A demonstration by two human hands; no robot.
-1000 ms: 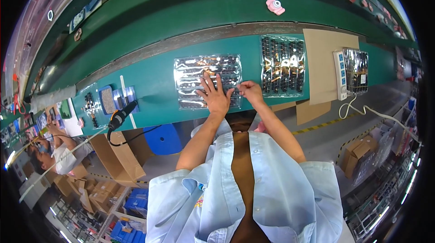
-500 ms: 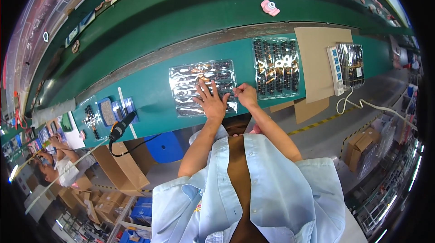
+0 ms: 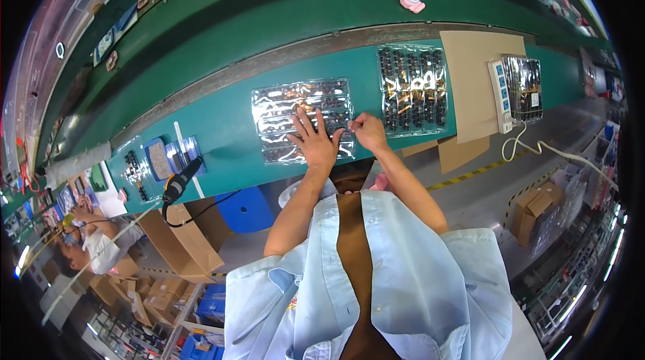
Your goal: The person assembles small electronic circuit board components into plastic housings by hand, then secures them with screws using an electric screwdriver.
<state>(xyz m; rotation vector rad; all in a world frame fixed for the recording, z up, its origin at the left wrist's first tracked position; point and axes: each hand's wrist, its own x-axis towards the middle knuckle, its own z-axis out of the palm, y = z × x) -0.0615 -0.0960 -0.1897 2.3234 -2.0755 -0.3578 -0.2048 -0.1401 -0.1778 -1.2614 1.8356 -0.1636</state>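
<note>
- We lay our left hand point(image 3: 318, 148) palm down on the blister tray point(image 3: 279, 115), a clear sheet with rows of small black parts, on the green worktop point(image 3: 232, 125); its fingers are spread apart.
- We keep our right hand point(image 3: 371, 134) at the right edge of the blister tray, its fingers curled in toward the thumb; we cannot tell whether they are clamped on that edge or on a small part.
- To the right of the blister tray, and apart from it, we see a second tray point(image 3: 413, 91) of black parts; farther right come a cardboard sheet point(image 3: 470, 95) and a white power strip point(image 3: 500, 95).
- Well left of the blister tray, we have a black corded hand tool point(image 3: 179, 183) near a blue sponge dish point(image 3: 159, 160).
- Beyond the blister tray and toward its right, we see a pink toy camera point(image 3: 410, 1).
</note>
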